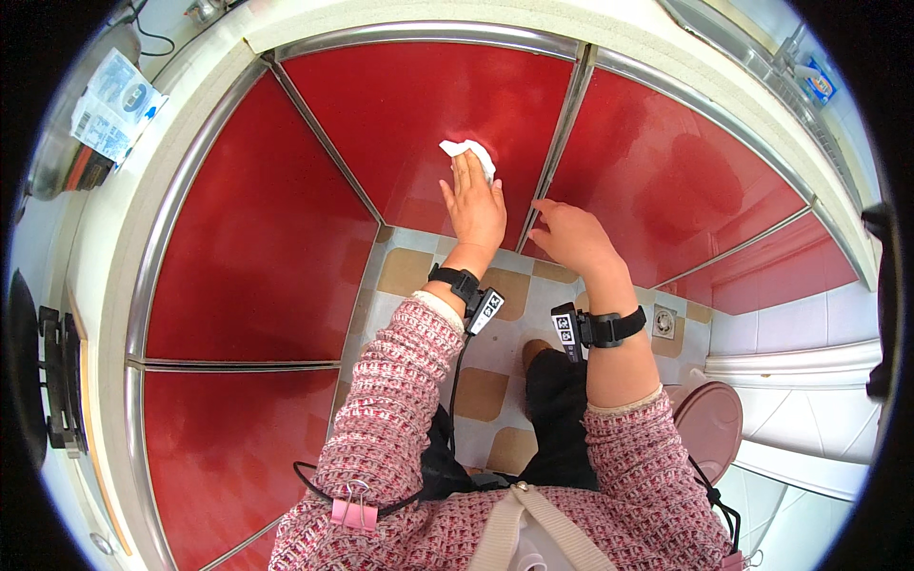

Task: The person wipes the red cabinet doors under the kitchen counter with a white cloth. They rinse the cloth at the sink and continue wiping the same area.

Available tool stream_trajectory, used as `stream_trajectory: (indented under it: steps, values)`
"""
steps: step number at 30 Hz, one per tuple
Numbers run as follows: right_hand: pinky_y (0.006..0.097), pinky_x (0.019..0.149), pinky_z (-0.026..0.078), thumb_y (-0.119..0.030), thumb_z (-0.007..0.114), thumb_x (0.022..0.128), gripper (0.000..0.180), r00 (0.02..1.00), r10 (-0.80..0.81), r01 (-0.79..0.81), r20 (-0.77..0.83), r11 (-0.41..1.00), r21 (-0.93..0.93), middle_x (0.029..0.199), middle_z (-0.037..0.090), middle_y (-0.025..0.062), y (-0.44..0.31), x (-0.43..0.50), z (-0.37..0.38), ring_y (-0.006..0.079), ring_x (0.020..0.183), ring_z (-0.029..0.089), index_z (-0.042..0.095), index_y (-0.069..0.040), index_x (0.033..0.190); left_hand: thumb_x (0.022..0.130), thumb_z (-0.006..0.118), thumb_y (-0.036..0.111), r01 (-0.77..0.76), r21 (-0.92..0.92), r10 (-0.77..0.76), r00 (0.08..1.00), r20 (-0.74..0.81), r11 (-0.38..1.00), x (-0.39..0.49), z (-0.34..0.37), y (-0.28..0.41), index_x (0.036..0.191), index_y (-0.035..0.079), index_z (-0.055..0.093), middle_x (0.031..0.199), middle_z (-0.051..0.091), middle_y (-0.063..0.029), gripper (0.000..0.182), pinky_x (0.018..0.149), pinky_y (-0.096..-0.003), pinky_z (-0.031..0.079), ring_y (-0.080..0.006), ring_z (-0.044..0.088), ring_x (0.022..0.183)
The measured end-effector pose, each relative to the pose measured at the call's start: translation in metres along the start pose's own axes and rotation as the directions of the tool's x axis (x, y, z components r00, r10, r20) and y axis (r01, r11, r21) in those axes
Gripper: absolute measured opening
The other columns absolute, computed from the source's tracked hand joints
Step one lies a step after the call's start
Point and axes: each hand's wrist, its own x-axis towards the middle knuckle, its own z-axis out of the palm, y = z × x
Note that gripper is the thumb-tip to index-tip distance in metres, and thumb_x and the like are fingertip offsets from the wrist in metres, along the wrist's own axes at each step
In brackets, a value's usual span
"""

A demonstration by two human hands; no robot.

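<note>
With its fingers stretched out flat, my left hand (477, 210) presses a crumpled white tissue or cloth (480, 151) against a glossy red cabinet door (371, 107). The cloth's edges show beyond the fingertips; the rest is under them. My right hand (573, 233) is bare of any object, its fingers apart and slightly bent. Its fingertips are close to the metal strip (564, 121) between two doors; whether they touch it I cannot tell. Another red door (664, 157) lies to the right of that strip.
Pale counter edges (443, 14) run above the doors. A printed packet (118, 107) lies on the left counter, and a metal sink (757, 57) is at upper right. A floor drain (664, 322) and a pinkish round lid (709, 430) are at my right. My feet stand on checkered tile (482, 392).
</note>
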Motion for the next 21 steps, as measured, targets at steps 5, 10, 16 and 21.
stream_trajectory:
  steps: [5, 10, 16, 21]
  values:
    - [0.0427, 0.091, 0.052, -0.022, 0.068, 0.088, 0.050, 0.999, 0.001, -0.001, 0.050, 1.000, 0.006, 0.112, 0.069, 0.0196, -0.004, 0.001, -0.006, 0.0360, 0.105, 0.065, 0.058, -0.002, 0.133, 0.092, 0.063, 0.012, -0.018, -0.130, 0.022, 0.999, 0.027, 0.991, 0.001, -0.011, -0.002, 0.155, -0.003, 0.021, 0.162, 0.021, -0.0231, 0.077, 0.119, -0.0533, 0.025, -0.0401, 0.027, 0.147]
    - [0.0441, 0.090, 0.053, -0.024, 0.068, 0.088, 0.045, 0.998, -0.048, 0.049, -0.028, 0.998, 0.028, 0.113, 0.069, 0.0183, -0.005, -0.003, -0.004, 0.0352, 0.106, 0.066, 0.060, -0.003, 0.128, 0.092, 0.061, 0.000, 0.094, -0.723, -0.118, 0.993, 0.017, 0.685, 0.015, -0.017, -0.003, 0.155, -0.005, 0.017, 0.162, 0.025, -0.0196, 0.077, 0.112, -0.0399, 0.039, -0.0309, 0.038, 0.144]
    - [0.0462, 0.088, 0.054, -0.024, 0.068, 0.087, 0.040, 0.998, -0.045, 0.040, 0.035, 0.989, 0.140, 0.110, 0.070, 0.0196, -0.014, 0.003, -0.001, 0.0361, 0.103, 0.067, 0.064, -0.004, 0.122, 0.092, 0.056, -0.010, 0.550, -0.835, -0.391, 0.774, 0.498, 0.025, 0.019, -0.034, -0.006, 0.152, -0.003, 0.034, 0.154, 0.043, -0.0111, 0.064, 0.099, -0.0286, 0.044, -0.0175, 0.051, 0.129]
    - [0.0472, 0.089, 0.053, -0.021, 0.068, 0.086, 0.036, 0.993, -0.115, 0.121, -0.040, 0.968, 0.220, 0.109, 0.070, 0.0205, -0.015, 0.003, 0.013, 0.0372, 0.103, 0.067, 0.066, -0.005, 0.118, 0.092, 0.051, -0.015, 0.552, -0.834, -0.279, 0.803, 0.527, 0.014, 0.023, -0.035, 0.009, 0.144, -0.004, 0.044, 0.146, 0.049, -0.0119, 0.054, 0.105, -0.0359, 0.046, -0.0245, 0.054, 0.127]
